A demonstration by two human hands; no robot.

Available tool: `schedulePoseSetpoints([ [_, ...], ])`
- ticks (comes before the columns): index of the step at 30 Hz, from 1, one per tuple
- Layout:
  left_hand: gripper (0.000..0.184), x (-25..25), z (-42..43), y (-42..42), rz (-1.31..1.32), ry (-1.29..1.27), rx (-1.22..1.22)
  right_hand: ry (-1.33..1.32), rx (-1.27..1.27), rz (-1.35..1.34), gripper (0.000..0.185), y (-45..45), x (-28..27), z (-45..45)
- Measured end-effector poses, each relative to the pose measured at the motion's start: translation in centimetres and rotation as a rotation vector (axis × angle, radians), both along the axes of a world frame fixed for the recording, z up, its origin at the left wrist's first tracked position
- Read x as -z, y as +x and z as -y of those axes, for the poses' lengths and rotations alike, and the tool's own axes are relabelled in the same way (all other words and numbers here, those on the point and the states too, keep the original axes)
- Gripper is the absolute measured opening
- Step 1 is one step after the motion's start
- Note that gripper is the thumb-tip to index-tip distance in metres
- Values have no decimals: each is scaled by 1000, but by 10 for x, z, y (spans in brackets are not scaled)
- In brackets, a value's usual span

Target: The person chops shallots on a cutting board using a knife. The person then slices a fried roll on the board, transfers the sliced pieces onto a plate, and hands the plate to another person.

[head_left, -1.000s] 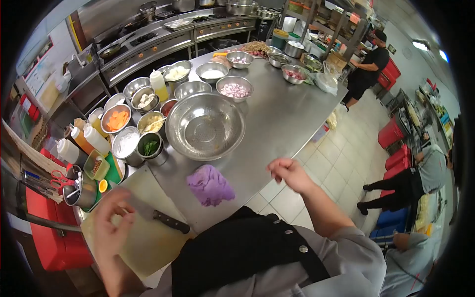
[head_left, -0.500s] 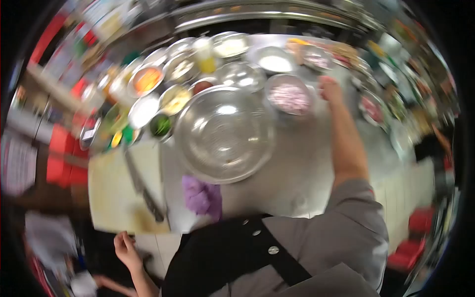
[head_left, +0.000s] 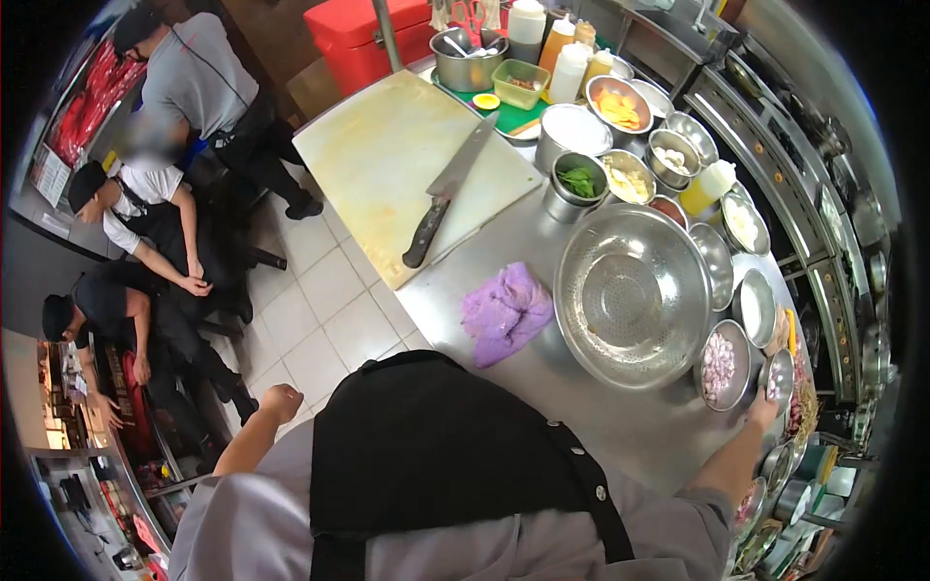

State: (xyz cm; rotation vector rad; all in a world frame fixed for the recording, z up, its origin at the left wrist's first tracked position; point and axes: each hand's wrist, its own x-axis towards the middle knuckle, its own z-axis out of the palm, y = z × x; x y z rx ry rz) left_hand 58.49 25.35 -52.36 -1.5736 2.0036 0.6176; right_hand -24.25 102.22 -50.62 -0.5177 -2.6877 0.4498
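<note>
My right hand is at the right side of the table, its fingers closed at the near rim of a small metal bowl with some chopped pink pieces in it. Beside that stands a larger metal bowl of chopped shallots. My left hand hangs away from the table, fingers curled, with nothing visible in it. A big perforated metal colander rests on the steel table, next to a crumpled purple cloth. On the white cutting board lies a large knife.
Metal bowls of ingredients and squeeze bottles line the table's far side. A red cooler stands beyond the board. Several people are at the left, one person seated. Stoves run along the right.
My view has swung round, so the table now appears rotated. My right hand has moved to the small bowl's rim. The left hand stays low, off the table.
</note>
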Motion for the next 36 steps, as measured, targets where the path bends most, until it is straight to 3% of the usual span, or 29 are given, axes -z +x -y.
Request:
schedulePoseSetpoints([
  [1, 33, 6, 2, 8, 12, 49, -34, 110, -17, -123, 59, -4, 11, -13],
  [4, 31, 16, 20, 14, 188, 91, 102, -186, 9, 51, 64, 47, -23, 7],
  [5, 33, 57, 47, 46, 347, 159, 774, -235, 47, 126, 59, 74, -50, 31],
  [9, 38, 71, 109, 34, 326, 123, 746, -227, -258, -139, 45, 159, -131, 92],
  [11, 43, 52, 132, -9, 239, 136, 242, -339, -450, -172, 31, 187, -160, 112],
  [12, 51, 95, 166, 3, 208, 79, 605, -351, -507, -185, 26, 212, -186, 148],
  [13, 52, 134, 193, -1, 200, 24, 552, -363, -536, -147, 25, 234, -209, 181],
  [14, 50, 87, 191, -38, 73, 42, 226, -377, -577, -111, 24, 259, -227, 213],
  [16, 49, 111, 230, -58, -52, 23, 294, -454, -766, -146, 21, 304, -242, 290],
  [18, 48, 88, 255, -81, -181, 60, 251, -509, -906, -3, 22, 331, -237, 349],
  [22, 44, 89, 305, -76, -403, 10, 199, -652, -1020, 161, 19, 386, -194, 520],
  [26, 47, 103, 338, -24, -289, 52, 279, -684, -1186, 352, 21, 394, -159, 675],
  [30, 50, 137, 355, 39, -42, 112, 348, -675, -1230, 233, 17, 328, -113, 777],
  [32, 51, 140, 353, 57, 4, 116, 320, -424, -1200, 28, 20, 317, -117, 817],
  [33, 51, 142, 349, 63, 32, 129, 326, -285, -1167, 51, 25, 300, -107, 824],
  [35, 51, 179, 363, 76, 36, 140, 489, -185, -1150, 76, 32, 296, -100, 831],
  [36, 51, 195, 360, 68, 38, 160, 598, -200, -1225, -53, 36, 311, -109, 825],
])
